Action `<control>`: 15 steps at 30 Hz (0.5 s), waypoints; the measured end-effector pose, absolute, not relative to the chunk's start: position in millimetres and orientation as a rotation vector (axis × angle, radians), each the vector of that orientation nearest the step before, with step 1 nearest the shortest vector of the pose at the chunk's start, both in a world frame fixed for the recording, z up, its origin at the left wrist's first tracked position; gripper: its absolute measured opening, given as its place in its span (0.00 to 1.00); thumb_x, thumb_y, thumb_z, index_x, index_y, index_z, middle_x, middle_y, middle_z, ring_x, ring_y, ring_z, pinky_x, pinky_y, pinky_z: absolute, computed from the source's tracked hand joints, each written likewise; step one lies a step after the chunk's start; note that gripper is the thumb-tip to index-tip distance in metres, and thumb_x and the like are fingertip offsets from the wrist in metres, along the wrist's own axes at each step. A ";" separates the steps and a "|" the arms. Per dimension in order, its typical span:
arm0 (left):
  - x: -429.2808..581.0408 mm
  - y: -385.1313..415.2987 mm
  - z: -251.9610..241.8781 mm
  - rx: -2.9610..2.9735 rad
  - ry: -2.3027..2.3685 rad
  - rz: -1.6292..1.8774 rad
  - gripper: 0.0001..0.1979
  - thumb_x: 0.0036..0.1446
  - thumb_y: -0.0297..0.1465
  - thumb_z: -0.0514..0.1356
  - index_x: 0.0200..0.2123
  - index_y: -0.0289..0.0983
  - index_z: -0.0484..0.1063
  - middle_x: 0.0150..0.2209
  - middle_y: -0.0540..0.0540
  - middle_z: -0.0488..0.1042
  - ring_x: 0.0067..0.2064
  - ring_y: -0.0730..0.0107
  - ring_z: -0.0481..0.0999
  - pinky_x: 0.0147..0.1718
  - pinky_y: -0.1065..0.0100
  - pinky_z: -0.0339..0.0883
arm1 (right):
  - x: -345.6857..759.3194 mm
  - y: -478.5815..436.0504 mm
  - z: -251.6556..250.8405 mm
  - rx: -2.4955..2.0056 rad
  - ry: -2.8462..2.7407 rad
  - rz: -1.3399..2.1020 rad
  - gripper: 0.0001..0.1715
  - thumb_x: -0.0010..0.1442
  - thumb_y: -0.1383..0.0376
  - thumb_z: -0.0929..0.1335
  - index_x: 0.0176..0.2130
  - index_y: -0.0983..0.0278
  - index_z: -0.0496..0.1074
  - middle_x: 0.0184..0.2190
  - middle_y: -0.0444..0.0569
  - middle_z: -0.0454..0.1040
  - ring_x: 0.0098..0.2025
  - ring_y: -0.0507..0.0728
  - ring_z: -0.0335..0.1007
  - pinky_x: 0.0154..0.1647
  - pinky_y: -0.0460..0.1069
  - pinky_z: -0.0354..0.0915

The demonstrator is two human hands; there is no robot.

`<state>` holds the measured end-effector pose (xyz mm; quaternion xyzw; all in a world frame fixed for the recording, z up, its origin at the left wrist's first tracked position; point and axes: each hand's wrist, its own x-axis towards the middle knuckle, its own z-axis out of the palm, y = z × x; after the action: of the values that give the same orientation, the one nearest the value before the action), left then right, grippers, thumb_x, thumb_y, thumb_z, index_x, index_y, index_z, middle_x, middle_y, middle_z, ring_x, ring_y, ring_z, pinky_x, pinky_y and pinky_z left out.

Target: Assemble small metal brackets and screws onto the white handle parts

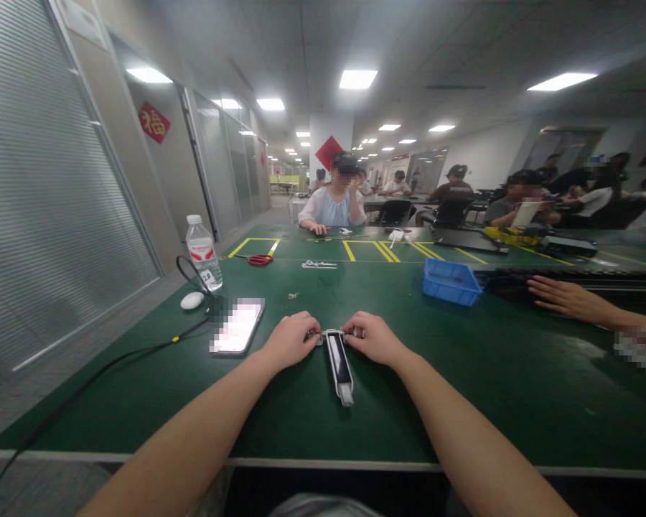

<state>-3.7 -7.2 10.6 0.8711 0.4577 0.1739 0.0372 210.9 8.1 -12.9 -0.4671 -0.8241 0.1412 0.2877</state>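
Observation:
A slim, white-edged object (pixel 340 362) with a dark middle lies on the green table, its pale tip pointing towards me. I cannot tell exactly what it is. At its far end, my left hand (pixel 295 337) pinches the left side, where small pale and dark bits show at the fingertips. Opposite it, my right hand (pixel 375 337) has its fingers closed at the right side of the same end. A lit phone (pixel 238 327) lies to the left of my left hand.
Left stand a water bottle (pixel 203 251), a white mouse-like object (pixel 192 301) and a black cable (pixel 123 353). Beyond lie red-handled scissors (pixel 259 260) and a white strip (pixel 319 265). A blue basket (pixel 452 281) sits right, near a co-worker's hand (pixel 573 301). Another person (pixel 334 205) sits opposite.

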 end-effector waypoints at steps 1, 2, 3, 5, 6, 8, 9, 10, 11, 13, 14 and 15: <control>-3.5 -7.3 10.6 2.671 1.410 0.532 0.06 0.56 0.30 0.55 0.35 0.38 0.71 0.36 0.47 0.71 0.41 0.66 0.70 0.39 0.68 0.62 | 210.7 8.1 -12.8 -1.252 -2.202 0.378 0.07 0.50 0.70 0.68 0.32 0.65 0.75 0.28 0.45 0.68 0.28 0.50 0.61 0.33 0.46 0.60; -3.3 -7.4 10.5 2.666 1.419 0.530 0.06 0.56 0.31 0.55 0.35 0.38 0.71 0.36 0.47 0.71 0.41 0.66 0.70 0.39 0.67 0.61 | 210.6 8.0 -12.8 -1.256 -2.204 0.379 0.07 0.50 0.70 0.68 0.32 0.65 0.75 0.28 0.45 0.68 0.28 0.50 0.61 0.33 0.46 0.60; -3.0 -7.8 10.6 2.659 1.433 0.524 0.06 0.56 0.31 0.55 0.35 0.38 0.71 0.36 0.47 0.71 0.42 0.66 0.70 0.40 0.66 0.61 | 210.5 8.0 -12.8 -1.260 -2.206 0.380 0.07 0.50 0.69 0.68 0.32 0.65 0.75 0.28 0.45 0.68 0.28 0.50 0.61 0.33 0.46 0.60; -2.8 -8.9 11.5 2.638 1.461 0.505 0.06 0.56 0.32 0.55 0.35 0.39 0.71 0.37 0.48 0.71 0.43 0.65 0.70 0.41 0.65 0.60 | 210.4 7.8 -12.7 -1.264 -2.208 0.383 0.06 0.50 0.69 0.68 0.32 0.65 0.75 0.28 0.45 0.68 0.28 0.50 0.61 0.33 0.46 0.60; -3.0 -9.6 12.5 2.628 1.467 0.495 0.07 0.56 0.32 0.55 0.36 0.39 0.71 0.37 0.48 0.71 0.43 0.65 0.70 0.42 0.64 0.59 | 210.5 7.7 -12.6 -1.264 -2.208 0.384 0.06 0.50 0.69 0.68 0.32 0.65 0.75 0.28 0.45 0.68 0.28 0.49 0.61 0.33 0.46 0.60; -4.8 -10.5 15.4 2.608 1.458 0.480 0.07 0.55 0.33 0.56 0.36 0.39 0.71 0.38 0.48 0.71 0.43 0.65 0.70 0.42 0.65 0.59 | 210.8 7.4 -11.9 -1.260 -2.213 0.386 0.06 0.50 0.69 0.68 0.32 0.65 0.75 0.28 0.45 0.68 0.28 0.49 0.62 0.33 0.46 0.60; -6.6 -10.2 17.3 2.598 1.449 0.479 0.08 0.54 0.34 0.57 0.37 0.40 0.71 0.38 0.48 0.72 0.43 0.65 0.70 0.42 0.65 0.60 | 211.0 7.2 -11.4 -1.260 -2.216 0.386 0.06 0.50 0.69 0.68 0.32 0.65 0.75 0.28 0.45 0.68 0.28 0.49 0.62 0.33 0.46 0.60; -9.2 -9.1 19.2 2.589 1.440 0.485 0.08 0.54 0.35 0.57 0.37 0.40 0.72 0.38 0.48 0.72 0.42 0.65 0.70 0.42 0.65 0.60 | 211.3 7.1 -10.7 -1.261 -2.219 0.387 0.06 0.50 0.68 0.68 0.32 0.64 0.75 0.28 0.45 0.68 0.28 0.49 0.62 0.34 0.46 0.60; -12.6 -7.2 21.0 2.578 1.440 0.500 0.09 0.53 0.35 0.58 0.37 0.40 0.72 0.38 0.48 0.72 0.42 0.65 0.71 0.41 0.66 0.61 | 211.5 7.0 -10.1 -1.265 -2.218 0.387 0.07 0.50 0.68 0.68 0.32 0.64 0.75 0.28 0.45 0.68 0.28 0.49 0.62 0.34 0.46 0.60; -21.8 -0.7 23.5 2.545 1.472 0.586 0.10 0.52 0.35 0.57 0.38 0.39 0.72 0.39 0.48 0.72 0.40 0.66 0.71 0.40 0.66 0.62 | 212.0 6.8 -8.9 -1.282 -2.202 0.381 0.07 0.50 0.68 0.68 0.33 0.64 0.75 0.28 0.45 0.69 0.28 0.49 0.62 0.33 0.46 0.59; -27.2 3.4 24.0 2.523 1.526 0.645 0.11 0.52 0.34 0.57 0.39 0.39 0.72 0.39 0.48 0.72 0.39 0.67 0.71 0.40 0.67 0.63 | 212.2 6.8 -8.4 -1.290 -2.191 0.376 0.08 0.50 0.68 0.68 0.34 0.64 0.75 0.28 0.44 0.69 0.28 0.49 0.62 0.33 0.46 0.59; -32.6 7.9 23.9 2.508 1.588 0.694 0.11 0.53 0.33 0.56 0.39 0.38 0.72 0.40 0.47 0.72 0.38 0.67 0.71 0.39 0.67 0.64 | 212.4 6.9 -8.2 -1.297 -2.181 0.372 0.08 0.50 0.68 0.68 0.34 0.64 0.75 0.28 0.44 0.69 0.27 0.49 0.61 0.33 0.46 0.59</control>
<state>-32.6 7.9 23.9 0.8218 0.5204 0.2274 0.0464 212.4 6.9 -8.2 -0.4847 -0.8153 0.1392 0.2846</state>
